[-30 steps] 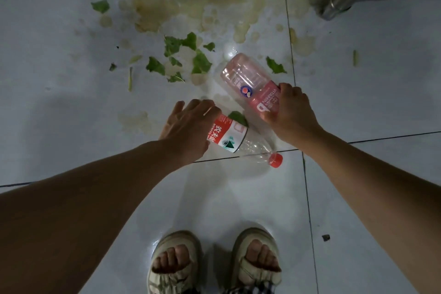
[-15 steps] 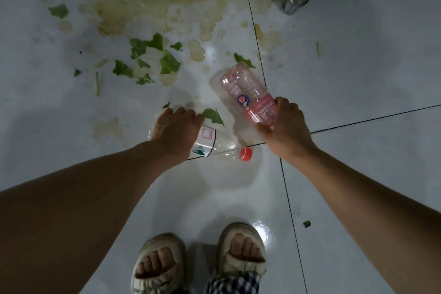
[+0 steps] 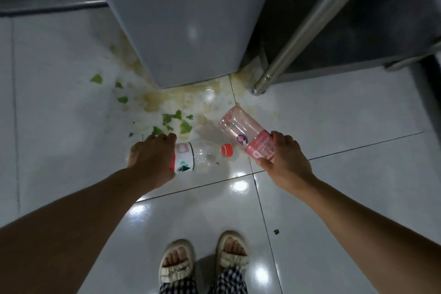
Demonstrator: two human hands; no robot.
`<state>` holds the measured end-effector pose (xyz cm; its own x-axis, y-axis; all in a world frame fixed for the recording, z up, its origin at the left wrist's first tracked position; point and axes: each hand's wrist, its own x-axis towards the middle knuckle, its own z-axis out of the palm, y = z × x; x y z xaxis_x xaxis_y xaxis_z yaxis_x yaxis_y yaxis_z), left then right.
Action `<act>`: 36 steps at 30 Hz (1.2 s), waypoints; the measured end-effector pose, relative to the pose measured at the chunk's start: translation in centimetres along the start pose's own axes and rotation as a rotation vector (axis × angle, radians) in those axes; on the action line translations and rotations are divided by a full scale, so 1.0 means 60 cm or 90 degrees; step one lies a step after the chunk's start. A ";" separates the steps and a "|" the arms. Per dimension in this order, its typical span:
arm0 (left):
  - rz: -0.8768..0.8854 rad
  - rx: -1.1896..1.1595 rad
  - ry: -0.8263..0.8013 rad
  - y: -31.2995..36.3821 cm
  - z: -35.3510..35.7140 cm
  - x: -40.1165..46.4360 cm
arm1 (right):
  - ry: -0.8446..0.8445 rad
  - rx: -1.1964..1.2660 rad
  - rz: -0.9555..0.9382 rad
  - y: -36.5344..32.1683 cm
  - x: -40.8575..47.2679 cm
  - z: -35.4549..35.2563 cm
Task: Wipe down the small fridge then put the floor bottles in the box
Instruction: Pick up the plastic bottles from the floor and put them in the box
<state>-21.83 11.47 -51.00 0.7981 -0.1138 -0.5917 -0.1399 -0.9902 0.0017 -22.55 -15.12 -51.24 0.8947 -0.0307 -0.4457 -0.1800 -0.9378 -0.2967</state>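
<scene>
Glossy wet floor tiles point(image 3: 358, 126), left hand point(image 3: 150, 160) clasping clear bottle point(image 3: 202, 154), right hand point(image 3: 284, 162) pinching pink bottle point(image 3: 243, 133); thin plastic, could squirt loose.

Glossy white floor tiles point(image 3: 334, 126) are reflecting bright spots of overhead light. A yellowish spill point(image 3: 167, 99) is spreading over the tiles, with green leaf scraps point(image 3: 171, 119) lying in it. A metal leg point(image 3: 298, 31) is slanting down to the floor, dark shadow sitting behind it.
</scene>
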 end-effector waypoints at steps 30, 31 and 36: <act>0.245 0.025 0.163 0.226 -0.564 -0.488 | 0.283 0.062 0.214 -0.021 -0.630 -0.602; 0.255 0.021 0.161 0.241 -0.569 -0.501 | 0.286 0.077 0.228 -0.012 -0.653 -0.606; 0.312 0.055 0.171 0.306 -0.579 -0.575 | 0.303 0.119 0.285 0.032 -0.772 -0.603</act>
<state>-31.58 -5.62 -2.52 0.7469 -0.5869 -0.3124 -0.5704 -0.8071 0.1524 -49.56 -28.04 -0.60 0.7922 -0.5911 -0.1520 -0.6043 -0.7250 -0.3304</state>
